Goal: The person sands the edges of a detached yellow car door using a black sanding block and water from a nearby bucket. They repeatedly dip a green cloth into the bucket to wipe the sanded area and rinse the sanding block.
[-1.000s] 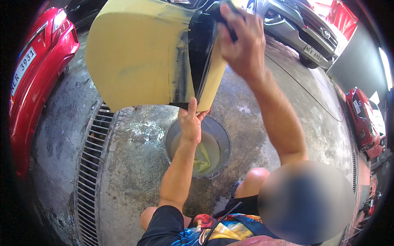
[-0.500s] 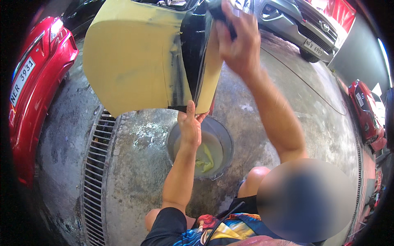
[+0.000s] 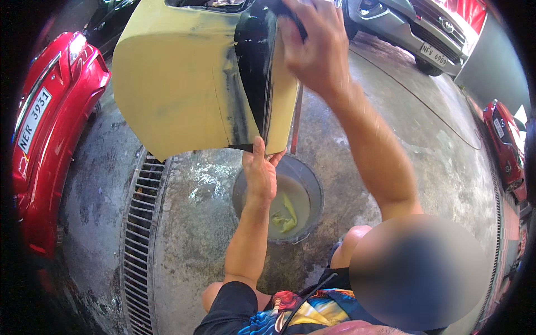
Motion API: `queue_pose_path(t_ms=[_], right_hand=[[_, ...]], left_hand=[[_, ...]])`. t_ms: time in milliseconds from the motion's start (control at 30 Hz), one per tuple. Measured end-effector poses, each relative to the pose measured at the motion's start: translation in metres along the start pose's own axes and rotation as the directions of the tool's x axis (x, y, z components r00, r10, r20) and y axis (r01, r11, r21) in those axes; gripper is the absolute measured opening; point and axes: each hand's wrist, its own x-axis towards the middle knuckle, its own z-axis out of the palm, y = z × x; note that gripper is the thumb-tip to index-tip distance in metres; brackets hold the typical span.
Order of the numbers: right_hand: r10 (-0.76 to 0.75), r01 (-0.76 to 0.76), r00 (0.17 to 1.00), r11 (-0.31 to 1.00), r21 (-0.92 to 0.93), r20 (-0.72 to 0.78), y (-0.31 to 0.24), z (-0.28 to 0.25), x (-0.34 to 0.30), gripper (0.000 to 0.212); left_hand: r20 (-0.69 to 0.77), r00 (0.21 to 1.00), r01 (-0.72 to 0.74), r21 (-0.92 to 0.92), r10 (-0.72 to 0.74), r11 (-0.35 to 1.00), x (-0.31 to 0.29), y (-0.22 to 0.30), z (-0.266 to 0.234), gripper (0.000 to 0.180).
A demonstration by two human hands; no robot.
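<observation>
A yellow car body panel [image 3: 167, 92] with a glossy black strip [image 3: 254, 61] and dark worn patches stands in front of me. My left hand [image 3: 261, 174] grips its lower right corner, thumb on the front face and fingers around the edge. Up at the panel's top right, my right hand [image 3: 318, 53] is closed around a dark pad [image 3: 299, 25], holding it against the surface. The hand covers much of the pad, so its exact kind is unclear. Below the panel sits a grey bucket [image 3: 317, 204] of cloudy water, with a yellow-green cloth [image 3: 286, 219] in it.
A red car bumper [image 3: 58, 139] stands at the left beside a metal floor grate [image 3: 139, 223]. Parked at the far right are a grey vehicle [image 3: 410, 33] and a red car [image 3: 505, 145]. A thin hose or cable [image 3: 416, 92] runs over the wet concrete floor [image 3: 385, 117].
My right hand and the dark pad now appear slightly higher and farther left. The panel's upper part has shifted a little left in view. My left hand keeps its grip on the corner.
</observation>
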Motion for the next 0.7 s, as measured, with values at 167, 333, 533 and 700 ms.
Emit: queue_pose_path(t_ms=[167, 333, 533, 700], right_hand=[[-0.023, 0.022, 1.0, 0.993, 0.118, 0.005, -0.034, -0.029, -0.048, 0.048], [0.193, -0.211, 0.97, 0.971, 0.115, 0.147, 0.01, 0.01, 0.018, 0.045], [0.018, -0.012, 0.995, 0.998, -0.062, 0.097, -0.04, -0.027, -0.03, 0.051], [-0.001, 0.006, 0.993, 0.999, -0.04, 0.121, -0.043, -0.034, -0.051, 0.053]], left_hand=[[-0.057, 0.998, 0.004, -0.008, -0.004, 1.0, 0.001, -0.004, 0.0, 0.054], [0.02, 1.0, 0.016, 0.015, -0.016, 1.0, 0.001, -0.004, -0.005, 0.052], [-0.021, 1.0, 0.009, 0.014, -0.009, 1.0, 0.002, -0.003, -0.002, 0.052], [-0.037, 0.999, 0.011, 0.013, -0.011, 1.0, 0.003, -0.003, -0.003, 0.054]])
